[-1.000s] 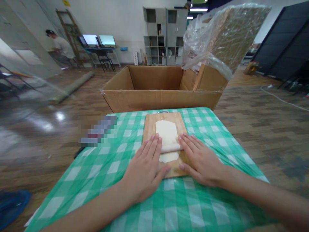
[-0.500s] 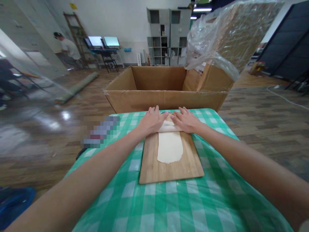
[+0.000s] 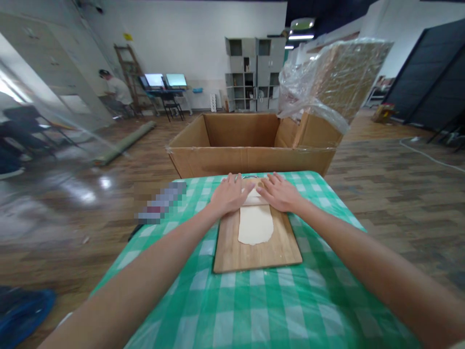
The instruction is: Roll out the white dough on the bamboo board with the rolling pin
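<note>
A pale rolling pin (image 3: 254, 200) lies crosswise on a sheet of flattened dough (image 3: 256, 225). My left hand (image 3: 229, 194) rests palm down over the pin's left end, its fingers stretched forward and apart. Over the right end lies my right hand (image 3: 279, 192), also flat with spread fingers. Both thumbs point inward above the dough, and the palms hide the pin's ends. Beneath everything is a wooden cutting board (image 3: 225, 249) with a metal handle at its far edge. The dough reaches toward me as a long tongue and also shows beyond the pin.
A green-and-white checked cloth (image 3: 240, 305) covers the table. Just past its far edge stands a large open cardboard box (image 3: 250, 162), with plastic-wrapped cardboard (image 3: 348, 77) at its right. A blurred-out object (image 3: 162, 203) lies at the table's left edge. A person (image 3: 118, 89) sits far left.
The camera view has tipped upward a little, so the scene sits lower in the picture. Both hands remain flat on the rolling pin near the board's far end, with hardly any shift.
</note>
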A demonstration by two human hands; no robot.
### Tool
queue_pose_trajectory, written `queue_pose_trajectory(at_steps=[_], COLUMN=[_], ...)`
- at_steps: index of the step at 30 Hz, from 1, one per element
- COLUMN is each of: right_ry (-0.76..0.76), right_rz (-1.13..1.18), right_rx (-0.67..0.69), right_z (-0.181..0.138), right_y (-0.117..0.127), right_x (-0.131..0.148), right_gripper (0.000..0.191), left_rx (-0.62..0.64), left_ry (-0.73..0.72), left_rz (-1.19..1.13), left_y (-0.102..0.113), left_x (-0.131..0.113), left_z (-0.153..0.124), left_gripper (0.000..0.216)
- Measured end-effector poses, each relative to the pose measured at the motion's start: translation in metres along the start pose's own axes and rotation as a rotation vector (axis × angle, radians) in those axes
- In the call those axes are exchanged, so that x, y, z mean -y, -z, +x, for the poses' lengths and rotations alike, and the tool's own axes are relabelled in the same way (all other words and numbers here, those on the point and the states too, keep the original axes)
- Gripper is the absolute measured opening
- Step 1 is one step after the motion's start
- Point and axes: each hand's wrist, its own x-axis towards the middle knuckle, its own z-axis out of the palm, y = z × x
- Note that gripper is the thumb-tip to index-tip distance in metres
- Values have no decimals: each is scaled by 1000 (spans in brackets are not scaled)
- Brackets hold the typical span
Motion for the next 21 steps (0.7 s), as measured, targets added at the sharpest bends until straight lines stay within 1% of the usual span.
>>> queue_pose_trajectory(at_steps=[3,6,9,11,16,19,21], right_ry=[7,-30,-29,-7,66,98,93], right_rz=[-3,12,26,30,60,78,95], right_rx=[-13,0,3,-18,-37,-43,-66], right_z=[-22,-44,-71,-90,-137,-158,-166], right_y=[4,12,20,25,32,35,37], right_x=[15,31,47,56,72,79,82], right_gripper=[72,76,79,81,82,82,79], left_rx=[-38,-58,-81,-88,-86,-96,-79], left_ry=[45,46,-8,-54,-72,-119,-146], left_rz=[28,33,29,35,17,-26,-75], left_y=[5,12,20,25,33,41,51], left_x=[-15,-29,-41,-50,-69,-73,-72], left_z=[-30,-58,-87,-107,-154,-174,-181], left_gripper=[80,78,76,78,80,79,77])
